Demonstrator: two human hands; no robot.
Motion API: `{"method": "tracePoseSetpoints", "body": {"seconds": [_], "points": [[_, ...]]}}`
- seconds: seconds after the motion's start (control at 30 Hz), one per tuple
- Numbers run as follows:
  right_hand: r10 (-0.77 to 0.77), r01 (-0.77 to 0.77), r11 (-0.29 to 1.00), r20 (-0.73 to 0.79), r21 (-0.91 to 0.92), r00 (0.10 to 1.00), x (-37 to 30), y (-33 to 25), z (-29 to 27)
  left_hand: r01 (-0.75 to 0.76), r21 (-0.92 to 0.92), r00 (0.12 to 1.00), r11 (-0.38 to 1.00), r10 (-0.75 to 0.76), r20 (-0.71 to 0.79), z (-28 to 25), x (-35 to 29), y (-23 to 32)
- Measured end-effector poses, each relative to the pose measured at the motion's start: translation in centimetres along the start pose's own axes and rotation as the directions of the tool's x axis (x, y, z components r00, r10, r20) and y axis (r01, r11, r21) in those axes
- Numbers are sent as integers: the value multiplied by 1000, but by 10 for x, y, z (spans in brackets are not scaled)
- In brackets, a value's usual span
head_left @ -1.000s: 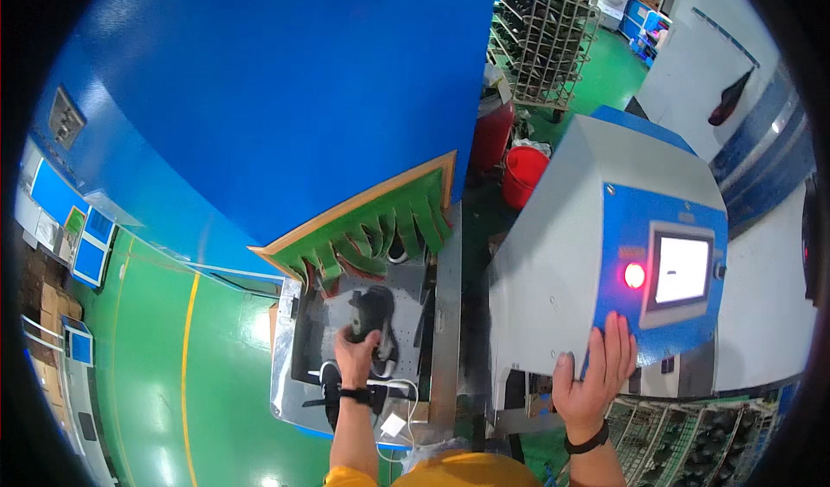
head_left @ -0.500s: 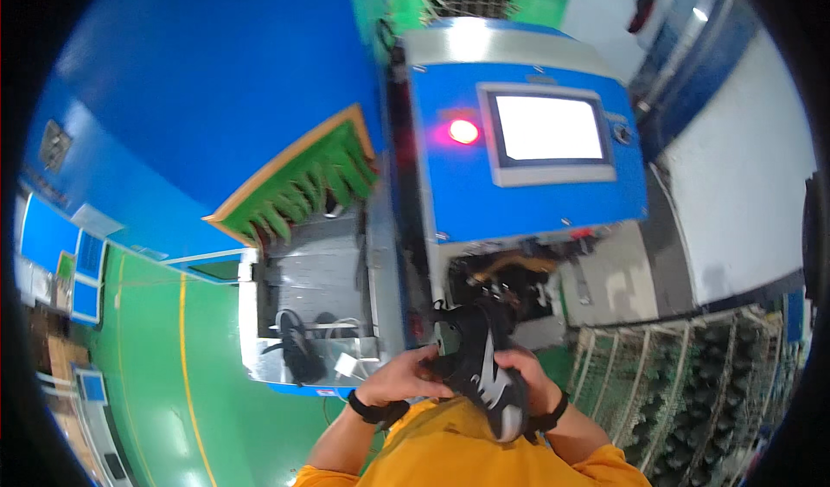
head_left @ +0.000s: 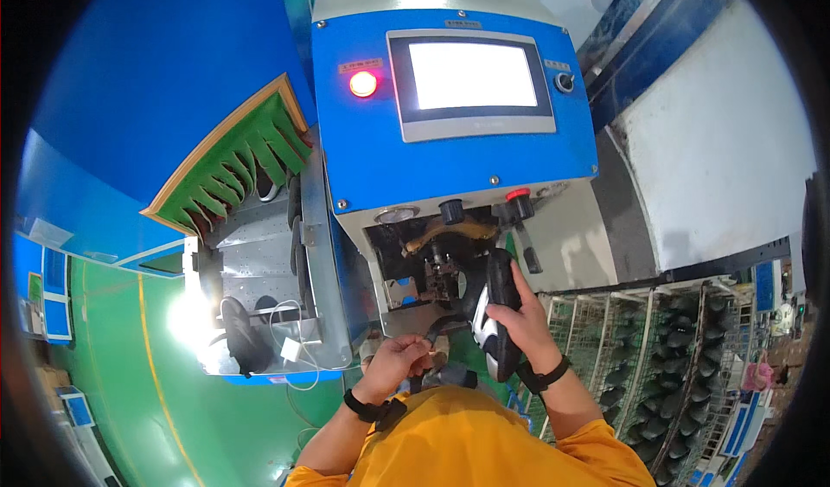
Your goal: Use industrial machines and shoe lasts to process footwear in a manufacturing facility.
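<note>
My right hand [head_left: 526,324] is wrapped round a black shoe [head_left: 499,284] with silver-white side panels, held turned on its side below the blue machine's front opening. Left of the shoe, my left hand [head_left: 398,368] is closed, its fingertips pinching the end of a dark strap [head_left: 443,324] that runs toward the shoe. Where the strap joins is hidden. Just beyond the shoe is the machine's metal clamp mechanism [head_left: 441,278], in a dark recess under the control panel [head_left: 467,163].
A lit screen [head_left: 471,76], red lamp [head_left: 363,84] and red-topped knob [head_left: 518,203] are on the machine. At left, a conveyor [head_left: 255,262] runs under green curtain strips [head_left: 229,176]; a dark shoe [head_left: 245,336] lies at its near end. Wire racks [head_left: 644,349] with dark shoe parts stand right.
The shoe has shifted from both hands into my right hand and turned more upright. My left hand has moved off its body to the strap. The view has swung, bringing the machine closer.
</note>
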State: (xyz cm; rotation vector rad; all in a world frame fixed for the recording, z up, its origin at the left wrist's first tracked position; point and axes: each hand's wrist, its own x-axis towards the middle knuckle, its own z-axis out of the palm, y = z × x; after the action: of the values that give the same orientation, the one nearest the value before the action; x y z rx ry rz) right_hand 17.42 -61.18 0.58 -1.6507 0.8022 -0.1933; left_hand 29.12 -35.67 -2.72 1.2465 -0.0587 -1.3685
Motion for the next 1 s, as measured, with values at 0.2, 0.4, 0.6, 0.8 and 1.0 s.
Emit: {"method": "tracePoseSetpoints", "body": {"seconds": [0.2,0.4,0.6,0.8,1.0], "points": [[-150,131,691,36,-711,988,36,-23,35,12,-193,990,981,-39,-136,-13,50,-24],[72,6,557,56,-831,996,40,-34,71,91,-317,989,944,-123,-83,-38,63,-35],[-128,11,520,-66,-854,990,61,-14,90,23,-318,995,948,-53,-86,-51,75,-34],[-310,62,585,-152,-809,938,43,19,100,52,-173,992,984,-71,-108,-53,74,-28],[-472,150,557,-162,-817,867,25,32,101,60,1,996,998,-60,-67,-60,61,-29]]}}
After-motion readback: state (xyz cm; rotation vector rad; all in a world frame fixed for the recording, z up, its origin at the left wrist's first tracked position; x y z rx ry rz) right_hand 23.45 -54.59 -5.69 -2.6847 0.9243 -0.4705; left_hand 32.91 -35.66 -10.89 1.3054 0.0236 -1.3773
